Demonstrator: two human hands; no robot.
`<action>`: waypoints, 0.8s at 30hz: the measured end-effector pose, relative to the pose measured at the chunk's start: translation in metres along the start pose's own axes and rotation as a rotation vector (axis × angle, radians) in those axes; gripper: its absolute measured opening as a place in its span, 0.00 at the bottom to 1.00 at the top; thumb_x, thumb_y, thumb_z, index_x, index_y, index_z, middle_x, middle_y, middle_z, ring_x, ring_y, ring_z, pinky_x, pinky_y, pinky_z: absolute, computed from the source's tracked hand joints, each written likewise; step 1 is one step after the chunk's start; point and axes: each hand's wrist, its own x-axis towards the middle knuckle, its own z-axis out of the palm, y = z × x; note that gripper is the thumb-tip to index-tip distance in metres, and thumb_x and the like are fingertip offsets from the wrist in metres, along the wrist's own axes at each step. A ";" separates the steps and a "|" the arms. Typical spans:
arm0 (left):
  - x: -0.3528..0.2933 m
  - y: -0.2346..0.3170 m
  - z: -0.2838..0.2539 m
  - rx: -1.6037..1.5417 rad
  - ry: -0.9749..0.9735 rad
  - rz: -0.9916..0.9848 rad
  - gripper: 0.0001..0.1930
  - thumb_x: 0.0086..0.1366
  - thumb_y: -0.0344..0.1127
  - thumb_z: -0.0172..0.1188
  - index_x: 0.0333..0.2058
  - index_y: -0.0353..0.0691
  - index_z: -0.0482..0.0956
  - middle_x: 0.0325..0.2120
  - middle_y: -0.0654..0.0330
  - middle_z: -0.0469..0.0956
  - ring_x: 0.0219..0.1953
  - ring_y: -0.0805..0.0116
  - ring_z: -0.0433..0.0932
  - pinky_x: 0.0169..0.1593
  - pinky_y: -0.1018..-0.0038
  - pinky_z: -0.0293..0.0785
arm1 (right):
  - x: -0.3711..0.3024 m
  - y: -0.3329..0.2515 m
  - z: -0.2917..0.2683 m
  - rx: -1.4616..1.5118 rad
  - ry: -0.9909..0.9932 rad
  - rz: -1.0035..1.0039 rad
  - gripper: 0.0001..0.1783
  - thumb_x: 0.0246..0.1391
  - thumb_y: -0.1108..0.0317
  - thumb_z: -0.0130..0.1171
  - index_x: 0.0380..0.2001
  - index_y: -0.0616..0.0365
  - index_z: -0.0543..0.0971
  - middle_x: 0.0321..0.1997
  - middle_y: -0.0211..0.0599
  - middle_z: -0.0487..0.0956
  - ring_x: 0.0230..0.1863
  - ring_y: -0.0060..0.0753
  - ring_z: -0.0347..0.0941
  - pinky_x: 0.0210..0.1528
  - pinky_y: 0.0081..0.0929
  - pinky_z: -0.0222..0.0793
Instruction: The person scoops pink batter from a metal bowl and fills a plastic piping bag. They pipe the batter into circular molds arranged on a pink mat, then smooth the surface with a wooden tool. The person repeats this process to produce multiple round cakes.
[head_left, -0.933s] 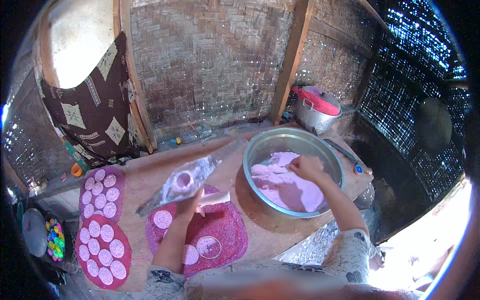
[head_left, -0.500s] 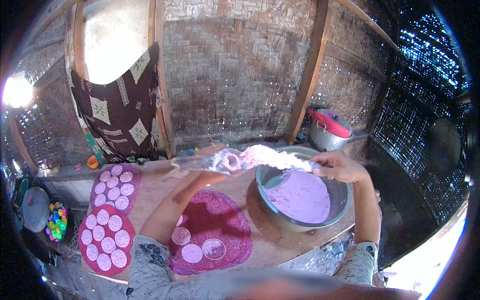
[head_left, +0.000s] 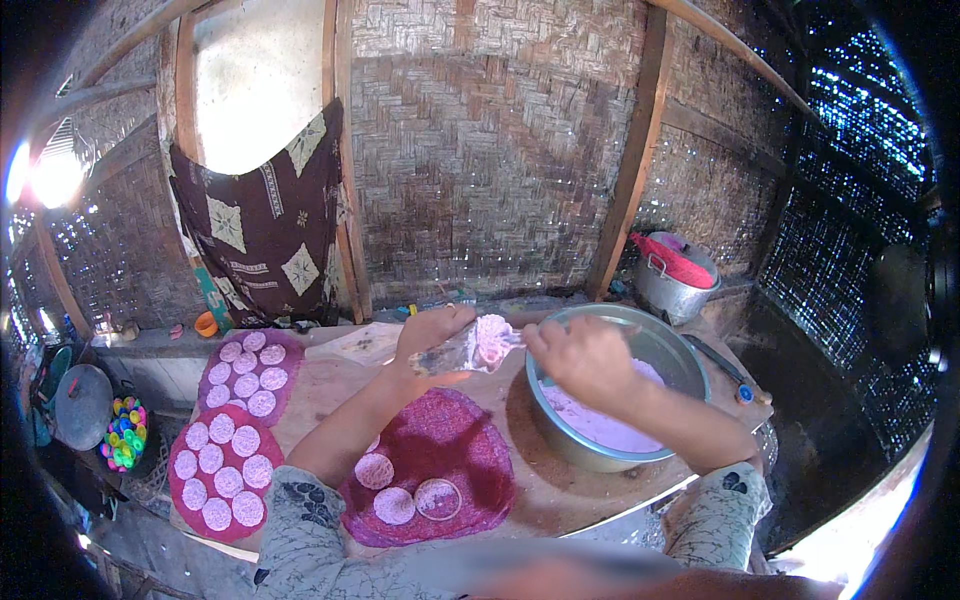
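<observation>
My left hand (head_left: 432,338) is closed around a clear plastic bag (head_left: 452,358) above the middle of the table. Pale pink dough (head_left: 492,340) bulges at the bag's mouth. My right hand (head_left: 585,355), smeared a little by motion, grips a thin utensil (head_left: 516,339) whose end meets that dough; its kind is hard to make out. Beneath my right forearm stands a wide blue-green basin (head_left: 701,378) holding more pink dough (head_left: 600,422). On a round dark-pink mesh sheet (head_left: 450,430) below my left hand lie several flat pink discs (head_left: 394,506) and a thin ring (head_left: 438,482) around one.
Two more pink sheets, one rounded (head_left: 216,528) and one behind it (head_left: 292,350), carry discs at left. A lidded metal pot (head_left: 672,298) with red cloth (head_left: 680,263) stands behind the basin. A long dark tool (head_left: 715,357) lies right of it.
My right hand has moved left, bringing the dough-covered utensil to the bag's mouth. My left hand still holds the bag, and the view has shifted slightly.
</observation>
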 end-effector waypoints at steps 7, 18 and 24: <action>-0.016 -0.028 0.006 0.036 0.099 0.011 0.26 0.46 0.52 0.69 0.39 0.42 0.74 0.33 0.56 0.79 0.35 0.51 0.80 0.33 0.63 0.75 | -0.029 -0.033 0.015 0.091 0.039 0.041 0.23 0.47 0.67 0.55 0.50 0.55 0.75 0.25 0.29 0.73 0.25 0.32 0.74 0.26 0.32 0.71; -0.018 -0.027 -0.019 0.004 0.204 -0.145 0.24 0.41 0.45 0.72 0.35 0.42 0.73 0.29 0.52 0.76 0.35 0.48 0.79 0.38 0.59 0.74 | -0.019 0.003 -0.018 0.035 0.014 0.035 0.23 0.46 0.67 0.56 0.48 0.57 0.75 0.30 0.32 0.75 0.26 0.34 0.76 0.30 0.31 0.73; -0.002 -0.007 0.003 0.292 0.119 -0.074 0.09 0.59 0.42 0.56 0.36 0.46 0.76 0.24 0.57 0.74 0.31 0.54 0.79 0.32 0.58 0.74 | -0.002 -0.015 0.006 0.137 0.023 -0.011 0.22 0.47 0.67 0.55 0.47 0.62 0.75 0.27 0.32 0.74 0.25 0.31 0.76 0.28 0.29 0.72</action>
